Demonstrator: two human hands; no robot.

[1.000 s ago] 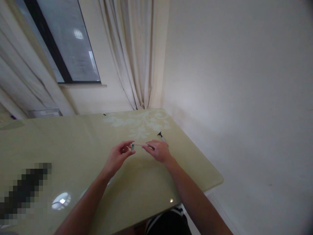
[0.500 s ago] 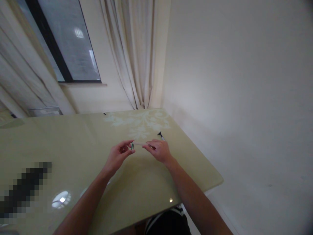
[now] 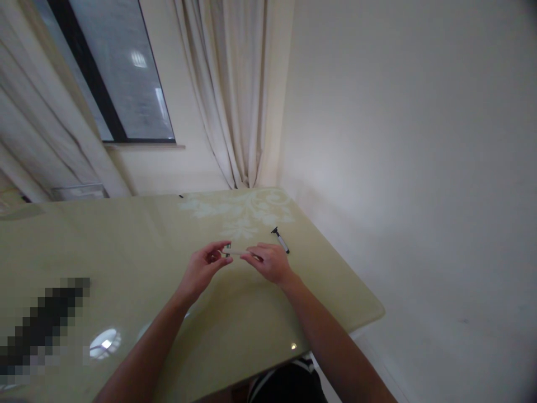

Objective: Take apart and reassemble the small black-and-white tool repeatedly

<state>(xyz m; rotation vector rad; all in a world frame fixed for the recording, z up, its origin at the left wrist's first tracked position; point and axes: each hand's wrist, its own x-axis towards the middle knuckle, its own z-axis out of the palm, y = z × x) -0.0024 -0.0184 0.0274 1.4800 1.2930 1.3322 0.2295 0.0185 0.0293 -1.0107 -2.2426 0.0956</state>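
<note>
My left hand [image 3: 206, 266] pinches a small dark and pale piece [image 3: 227, 249] between thumb and fingertips, above the glossy table [image 3: 235, 330]. From the right, my right hand [image 3: 271, 262] grips a thin whitish stick [image 3: 238, 252]. The stick's left end overlaps the small piece; whether the two are joined cannot be made out. Just behind my right hand, a razor-like tool [image 3: 282, 240] with a black head and grey handle lies on the table.
A small black item [image 3: 180, 196] lies near the table's far edge. At the left is a pixelated dark shape [image 3: 46, 324]. Curtains [image 3: 239, 95] and a window stand behind the table, and a white wall [image 3: 398, 168] runs along the right.
My right hand has shifted slightly left and down, and the stick's tip now overlaps the small piece. More of the razor-like tool's handle shows. My left hand has barely moved.
</note>
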